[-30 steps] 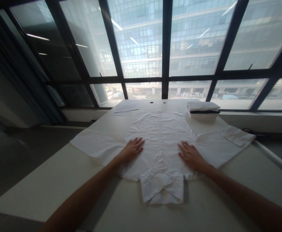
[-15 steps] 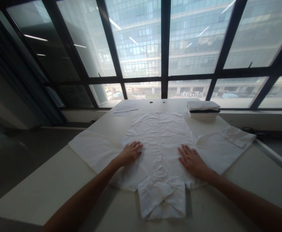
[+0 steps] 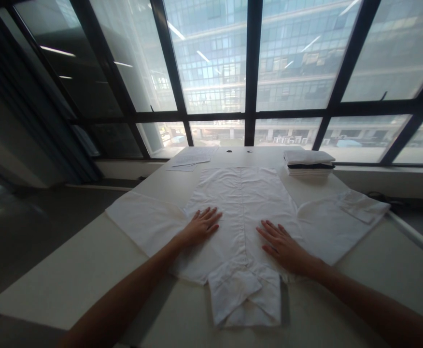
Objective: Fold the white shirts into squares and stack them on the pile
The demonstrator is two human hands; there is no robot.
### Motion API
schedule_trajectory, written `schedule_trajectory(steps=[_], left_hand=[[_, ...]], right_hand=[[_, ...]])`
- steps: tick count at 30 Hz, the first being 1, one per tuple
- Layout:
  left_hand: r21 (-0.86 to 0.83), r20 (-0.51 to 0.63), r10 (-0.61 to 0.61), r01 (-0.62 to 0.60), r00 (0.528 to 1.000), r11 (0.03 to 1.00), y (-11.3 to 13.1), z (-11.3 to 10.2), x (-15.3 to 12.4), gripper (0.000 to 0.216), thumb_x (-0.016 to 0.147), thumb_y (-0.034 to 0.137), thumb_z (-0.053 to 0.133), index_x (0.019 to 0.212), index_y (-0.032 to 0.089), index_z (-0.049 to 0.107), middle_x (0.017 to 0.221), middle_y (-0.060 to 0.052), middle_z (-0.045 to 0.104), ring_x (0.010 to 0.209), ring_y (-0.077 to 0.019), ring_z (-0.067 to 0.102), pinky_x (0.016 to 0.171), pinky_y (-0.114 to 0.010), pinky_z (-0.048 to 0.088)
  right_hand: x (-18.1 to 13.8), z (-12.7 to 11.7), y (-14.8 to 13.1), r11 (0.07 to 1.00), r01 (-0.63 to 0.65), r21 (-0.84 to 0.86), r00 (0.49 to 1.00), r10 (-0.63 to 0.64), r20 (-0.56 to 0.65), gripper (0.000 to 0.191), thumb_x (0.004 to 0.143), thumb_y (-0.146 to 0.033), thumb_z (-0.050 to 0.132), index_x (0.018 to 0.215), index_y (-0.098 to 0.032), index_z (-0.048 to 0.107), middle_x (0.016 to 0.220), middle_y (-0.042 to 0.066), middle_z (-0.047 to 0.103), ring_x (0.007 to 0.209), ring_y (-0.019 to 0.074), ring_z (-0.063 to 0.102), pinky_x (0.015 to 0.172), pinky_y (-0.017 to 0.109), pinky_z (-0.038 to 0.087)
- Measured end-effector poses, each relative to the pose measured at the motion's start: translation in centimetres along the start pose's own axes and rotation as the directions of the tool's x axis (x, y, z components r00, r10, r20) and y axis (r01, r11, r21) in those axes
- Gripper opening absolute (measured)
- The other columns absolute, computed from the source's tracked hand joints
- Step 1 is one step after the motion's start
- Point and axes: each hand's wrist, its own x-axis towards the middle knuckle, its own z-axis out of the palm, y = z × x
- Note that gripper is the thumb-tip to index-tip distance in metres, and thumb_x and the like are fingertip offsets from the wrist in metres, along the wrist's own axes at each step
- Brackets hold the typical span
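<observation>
A white long-sleeved garment that looks like a shirt or coat (image 3: 229,198) lies spread flat on the white table (image 3: 70,261), its sleeves stretched out to both sides. Its collar part (image 3: 246,299) points toward me, with the flaps crossing over. A seam or front closure runs down the middle. My left hand (image 3: 201,226) rests flat on the cloth left of that line, fingers spread. On the other side, my right hand (image 3: 282,244) also lies palm down on the fabric with its fingers apart. Neither hand grips anything.
At the far right of the table is a stack of folded cloths (image 3: 309,163), mostly white with one dark layer. Paper sheets (image 3: 193,158) lie at the far left. Beyond the table rises a large window (image 3: 211,58) with dark frames; a dark curtain (image 3: 34,106) hangs at left.
Both hands have slid slightly inward over the cloth toward the middle line, fingers a little more spread. The view has shifted slightly; the garment lies as before.
</observation>
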Motion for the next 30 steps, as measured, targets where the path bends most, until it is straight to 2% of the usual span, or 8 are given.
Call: schedule_trajectory(steps=[3,9,12,24,30], left_hand=[[-0.003,-0.002,0.002,-0.002,1.0,1.0,0.0,0.1,0.1,0.057,0.107,0.056,0.029,0.16,0.035,0.033,0.169,-0.004,0.022,0.156,-0.0301,0.016,0.123,-0.061,0.015],[0.0,0.003,-0.006,0.006,1.0,1.0,-0.1,0.1,0.4,0.058,0.107,0.056,0.028,0.16,0.035,0.033,0.169,-0.004,0.022,0.156,-0.0303,0.016,0.123,-0.061,0.015],[-0.003,-0.006,0.0,0.0,1.0,1.0,-0.2,0.2,0.6,0.057,0.107,0.056,0.028,0.16,0.035,0.033,0.169,-0.004,0.023,0.156,-0.0303,0.017,0.123,-0.061,0.015],[0.002,0.073,-0.007,0.007,0.997,1.0,-0.1,-0.3,0.5,0.059,0.108,0.055,0.024,0.162,0.032,0.028,0.17,-0.006,0.015,0.157,-0.0316,0.01,0.122,-0.063,0.012],[0.022,0.186,-0.016,0.012,0.982,1.0,1.1,-1.5,-0.5,0.061,0.108,0.051,0.024,0.163,0.026,0.024,0.17,-0.011,0.011,0.157,-0.0353,0.006,0.119,-0.069,0.014]], right_hand=[[0.4,0.1,0.7,1.0,-0.005,-0.005,1.0,0.005,0.003,0.06,0.107,-0.05,0.03,0.161,-0.024,0.034,0.169,0.009,0.021,0.157,0.024,0.015,0.125,0.05,0.017],[1.5,0.2,4.8,0.971,-0.221,-0.093,0.973,0.213,-0.091,0.059,0.105,-0.045,0.032,0.157,-0.017,0.041,0.165,0.016,0.031,0.154,0.0284,0.026,0.121,0.052,0.026],[1.7,0.0,5.9,0.951,-0.283,-0.122,0.956,0.269,-0.12,0.058,0.106,-0.042,0.031,0.155,-0.014,0.043,0.163,0.017,0.034,0.152,0.0292,0.03,0.12,0.05,0.028],[1.7,-0.2,4.9,0.943,-0.293,-0.159,0.955,0.279,-0.105,0.059,0.105,-0.04,0.031,0.155,-0.011,0.042,0.163,0.018,0.034,0.152,0.0319,0.03,0.119,0.053,0.027],[0.7,-0.8,3.4,0.929,-0.274,-0.248,0.962,0.264,-0.075,0.055,0.102,-0.03,0.035,0.152,-0.009,0.046,0.159,0.022,0.041,0.147,0.0343,0.039,0.116,0.054,0.032]])
